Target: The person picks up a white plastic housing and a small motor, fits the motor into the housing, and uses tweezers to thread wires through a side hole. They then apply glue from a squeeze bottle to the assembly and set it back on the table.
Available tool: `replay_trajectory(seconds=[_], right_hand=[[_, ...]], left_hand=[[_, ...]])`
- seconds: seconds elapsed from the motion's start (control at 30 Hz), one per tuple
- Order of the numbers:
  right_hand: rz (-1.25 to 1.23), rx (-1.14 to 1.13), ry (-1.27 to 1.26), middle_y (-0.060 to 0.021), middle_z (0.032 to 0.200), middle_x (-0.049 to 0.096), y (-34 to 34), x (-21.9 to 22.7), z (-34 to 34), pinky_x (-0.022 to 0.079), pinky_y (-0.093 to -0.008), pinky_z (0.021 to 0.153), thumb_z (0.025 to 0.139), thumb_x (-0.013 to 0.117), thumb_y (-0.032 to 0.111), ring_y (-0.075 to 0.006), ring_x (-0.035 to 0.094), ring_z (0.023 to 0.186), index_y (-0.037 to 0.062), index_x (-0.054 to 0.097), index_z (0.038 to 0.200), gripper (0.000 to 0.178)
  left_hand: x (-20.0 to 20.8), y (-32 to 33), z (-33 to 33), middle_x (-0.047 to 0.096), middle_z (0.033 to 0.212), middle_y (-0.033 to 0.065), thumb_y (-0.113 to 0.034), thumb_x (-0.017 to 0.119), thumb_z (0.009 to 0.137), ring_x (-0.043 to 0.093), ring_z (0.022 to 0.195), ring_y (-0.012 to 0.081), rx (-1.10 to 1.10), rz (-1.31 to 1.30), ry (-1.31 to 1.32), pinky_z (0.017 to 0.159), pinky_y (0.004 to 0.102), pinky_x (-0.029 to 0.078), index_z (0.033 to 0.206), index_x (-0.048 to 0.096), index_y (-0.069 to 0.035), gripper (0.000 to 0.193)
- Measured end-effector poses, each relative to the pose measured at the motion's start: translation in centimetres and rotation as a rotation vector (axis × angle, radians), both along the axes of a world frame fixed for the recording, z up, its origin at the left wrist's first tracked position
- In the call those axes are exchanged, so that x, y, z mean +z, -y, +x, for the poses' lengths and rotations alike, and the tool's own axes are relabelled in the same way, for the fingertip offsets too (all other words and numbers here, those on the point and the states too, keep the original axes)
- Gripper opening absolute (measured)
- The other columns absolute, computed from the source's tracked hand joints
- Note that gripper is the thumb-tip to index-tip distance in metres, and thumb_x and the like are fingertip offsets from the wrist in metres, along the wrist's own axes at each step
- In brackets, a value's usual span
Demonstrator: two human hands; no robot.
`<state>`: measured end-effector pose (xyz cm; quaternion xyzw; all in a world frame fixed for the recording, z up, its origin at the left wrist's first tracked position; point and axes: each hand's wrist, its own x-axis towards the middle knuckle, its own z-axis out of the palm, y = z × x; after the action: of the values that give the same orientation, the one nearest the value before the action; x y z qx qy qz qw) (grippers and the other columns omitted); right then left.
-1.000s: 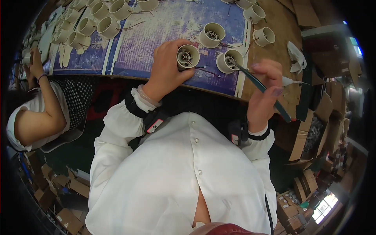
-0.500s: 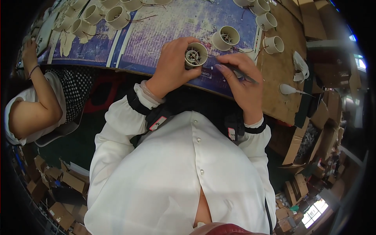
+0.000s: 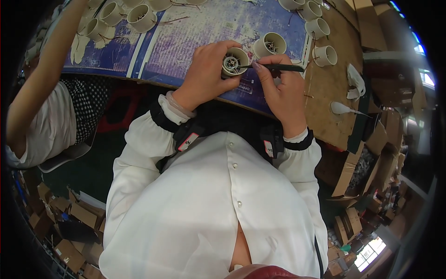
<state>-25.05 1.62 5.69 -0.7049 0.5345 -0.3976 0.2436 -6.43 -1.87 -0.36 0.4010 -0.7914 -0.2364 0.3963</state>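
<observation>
My left hand [image 3: 203, 70] is wrapped round a small cream plastic cup [image 3: 244, 56], tilted with its opening toward me. Inside the cup sit a round metal part and thin fins. Between the thumb and fingers of my right hand [image 3: 284, 89] is a pair of black tweezers [image 3: 285, 68], held nearly level. Their tip reaches over the cup's right rim, close to the inner part; whether it touches cannot be told. Just beyond stands another cream cup [image 3: 259, 49] with similar parts inside and thin wires beside it.
A worn purple-blue sheet [image 3: 186, 35] covers the table. Several wired cups stand at the far left [image 3: 141, 21] and right [image 3: 324, 56]. On the right lie a white nozzle bottle [image 3: 340, 108] and a crumpled white piece [image 3: 355, 81]. A co-worker's arm [image 3: 44, 76] reaches across at left.
My right hand has brought the tweezers level, their tip now into the cup's mouth. The left hand still holds the cup, nearly unmoved. The co-worker's arm has risen and stretched forward.
</observation>
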Motion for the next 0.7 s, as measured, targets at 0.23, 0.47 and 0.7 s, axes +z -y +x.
replay_trajectory(seconds=[0.23,0.47,0.7], right_hand=[[-0.002,0.026,-0.055,-0.0073,0.077,0.064,0.5,0.0,0.1,0.047,-0.0271,0.062,0.091,0.067,0.014,-0.0139,0.061,0.068,0.0027,0.064,0.097,0.013],[-0.007,0.042,-0.074,-0.0073,0.077,0.064,0.9,0.1,0.1,0.046,-0.0279,0.061,0.091,0.067,0.015,-0.0145,0.062,0.068,0.0028,0.064,0.096,0.014],[-0.153,0.121,-0.213,-0.0098,0.079,0.064,1.4,0.1,0.4,0.048,-0.0318,0.062,0.09,0.066,0.011,-0.0215,0.062,0.067,0.0034,0.063,0.094,0.01]], left_hand=[[-0.1,0.0,-0.1,0.062,0.113,0.0064,-0.015,0.077,0.07,0.057,0.107,0.0284,0.011,-0.009,0.002,0.092,0.0389,0.038,0.122,0.052,-0.01,0.058],[-0.2,0.0,0.0,0.062,0.114,0.0067,-0.015,0.077,0.07,0.057,0.107,0.0286,0.01,-0.002,-0.001,0.092,0.0391,0.038,0.122,0.052,-0.01,0.058],[-0.6,0.1,-0.1,0.062,0.113,0.0076,-0.016,0.077,0.071,0.056,0.108,0.0294,0.015,-0.03,-0.004,0.092,0.0394,0.038,0.123,0.052,-0.009,0.058]])
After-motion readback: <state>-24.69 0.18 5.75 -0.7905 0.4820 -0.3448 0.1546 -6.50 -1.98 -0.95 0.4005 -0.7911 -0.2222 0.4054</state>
